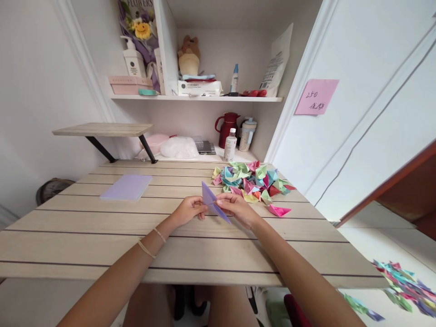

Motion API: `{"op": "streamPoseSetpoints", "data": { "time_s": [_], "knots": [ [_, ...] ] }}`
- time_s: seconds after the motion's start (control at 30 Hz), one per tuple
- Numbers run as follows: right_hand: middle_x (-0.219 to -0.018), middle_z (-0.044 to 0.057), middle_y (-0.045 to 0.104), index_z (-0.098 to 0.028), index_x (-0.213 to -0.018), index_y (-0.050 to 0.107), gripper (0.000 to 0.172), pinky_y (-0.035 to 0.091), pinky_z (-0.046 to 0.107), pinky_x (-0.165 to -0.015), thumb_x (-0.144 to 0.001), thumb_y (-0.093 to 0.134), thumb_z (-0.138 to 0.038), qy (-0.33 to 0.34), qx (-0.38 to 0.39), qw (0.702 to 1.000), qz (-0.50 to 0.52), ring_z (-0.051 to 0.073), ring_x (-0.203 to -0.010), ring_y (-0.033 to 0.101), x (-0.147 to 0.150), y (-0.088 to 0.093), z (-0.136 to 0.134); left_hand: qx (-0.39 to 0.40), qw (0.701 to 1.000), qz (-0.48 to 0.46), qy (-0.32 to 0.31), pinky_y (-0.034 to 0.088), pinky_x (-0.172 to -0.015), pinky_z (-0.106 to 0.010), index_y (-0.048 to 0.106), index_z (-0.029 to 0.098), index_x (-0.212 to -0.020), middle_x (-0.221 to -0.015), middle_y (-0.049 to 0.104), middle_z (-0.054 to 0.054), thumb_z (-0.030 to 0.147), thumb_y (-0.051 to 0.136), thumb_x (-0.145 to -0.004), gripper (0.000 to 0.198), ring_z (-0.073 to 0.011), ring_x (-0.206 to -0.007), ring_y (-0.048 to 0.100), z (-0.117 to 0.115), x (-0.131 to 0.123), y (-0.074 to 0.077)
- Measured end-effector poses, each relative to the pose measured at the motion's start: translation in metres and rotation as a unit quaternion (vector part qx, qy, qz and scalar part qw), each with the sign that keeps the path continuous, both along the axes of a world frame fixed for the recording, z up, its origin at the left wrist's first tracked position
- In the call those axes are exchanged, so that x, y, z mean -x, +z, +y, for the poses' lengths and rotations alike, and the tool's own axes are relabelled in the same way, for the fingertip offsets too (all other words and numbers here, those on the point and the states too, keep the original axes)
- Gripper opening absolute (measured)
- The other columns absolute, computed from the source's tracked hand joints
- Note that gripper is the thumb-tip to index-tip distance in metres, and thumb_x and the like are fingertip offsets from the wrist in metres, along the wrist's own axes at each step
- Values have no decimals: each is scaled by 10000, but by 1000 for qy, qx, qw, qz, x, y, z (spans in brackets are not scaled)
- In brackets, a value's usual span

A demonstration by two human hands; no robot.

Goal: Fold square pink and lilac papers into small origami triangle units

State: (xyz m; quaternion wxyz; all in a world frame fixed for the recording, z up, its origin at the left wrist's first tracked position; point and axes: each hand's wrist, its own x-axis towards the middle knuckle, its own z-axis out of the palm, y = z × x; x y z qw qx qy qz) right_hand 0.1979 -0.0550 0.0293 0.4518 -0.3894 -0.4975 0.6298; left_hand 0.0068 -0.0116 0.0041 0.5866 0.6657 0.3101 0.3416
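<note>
Both my hands meet above the middle of the wooden table [85, 227] and pinch a folded purple paper [211, 202]. My left hand [189, 210] grips its left edge with closed fingers. My right hand [237, 209] holds its right side, fingers curled over the fold. The paper stands up as a pointed, partly folded shape between them. A stack of purple paper sheets [126, 186] lies flat to the left. Just beyond my right hand lies a pile of folded coloured paper pieces [252, 180], with one pink piece [279, 210] apart from it.
At the back of the table stand a red jug [227, 128], a small bottle [230, 145] and a white jug [247, 134]. A raised wooden shelf [102, 130] sits at the back left. More folded papers [402, 286] lie at the lower right. A pink note [316, 96] is stuck on the right wall.
</note>
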Motion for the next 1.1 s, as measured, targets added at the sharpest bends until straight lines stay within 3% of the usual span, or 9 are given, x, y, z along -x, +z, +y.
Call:
{"op": "streamPoseSetpoints", "data": {
  "time_s": [0.3, 0.53, 0.7, 0.8, 0.93, 1.1],
  "knots": [
    [-727, 11, 664, -199, -901, 624, 325, 480, 242, -619, -617, 697, -338, -3, -12, 1000, 19, 130, -653, 613, 0, 3, -2, 7, 1000, 1, -5, 450, -518, -221, 602, 114, -744, -604, 603, -17, 332, 665, -660, 242, -97, -493, 554, -1, 1, 3],
    [-659, -6, 636, -175, -930, 597, 330, 424, 222, -503, -610, 638, -242, -87, -125, 985, -86, 114, -538, 557, -5, 2, 3, 12, 1000, 19, -8, 417, -489, -197, 599, 119, -642, -540, 587, -13, 366, 633, -688, 254, -89, -469, 541, 0, 4, 7],
    [-636, -6, 615, -170, -748, 567, 181, 416, 219, -492, -593, 641, -229, -10, -116, 990, -77, 112, -532, 550, -4, 0, 1, 38, 999, 7, -18, 442, -508, -216, 598, 114, -633, -562, 608, -32, 398, 619, -695, 291, -98, -474, 553, -2, 4, 7],
    [-648, -15, 609, -187, -787, 552, 181, 385, 203, -454, -614, 602, -201, -29, -146, 984, -96, 110, -514, 537, 0, -2, 0, 74, 997, -13, -9, 477, -557, -235, 602, 105, -697, -612, 633, -59, 423, 603, -706, 319, -120, -530, 595, -3, 3, 7],
    [-698, -8, 614, -197, -892, 568, 238, 412, 230, -518, -660, 521, -171, -62, -236, 956, -165, 142, -603, 567, 5, -6, 0, 126, 991, -29, 24, 500, -591, -254, 598, 108, -759, -668, 655, -80, 476, 564, -720, 371, -141, -581, 627, -2, 0, 6],
    [-594, -12, 577, -176, -656, 600, 99, 369, 231, -516, -668, 502, -165, -134, -326, 883, -309, 127, -539, 498, 6, -8, 1, 149, 989, -1, 21, 506, -634, -278, 614, 89, -793, -722, 669, -105, 496, 558, -714, 419, -165, -641, 646, -3, -1, 6]
  ]
}}
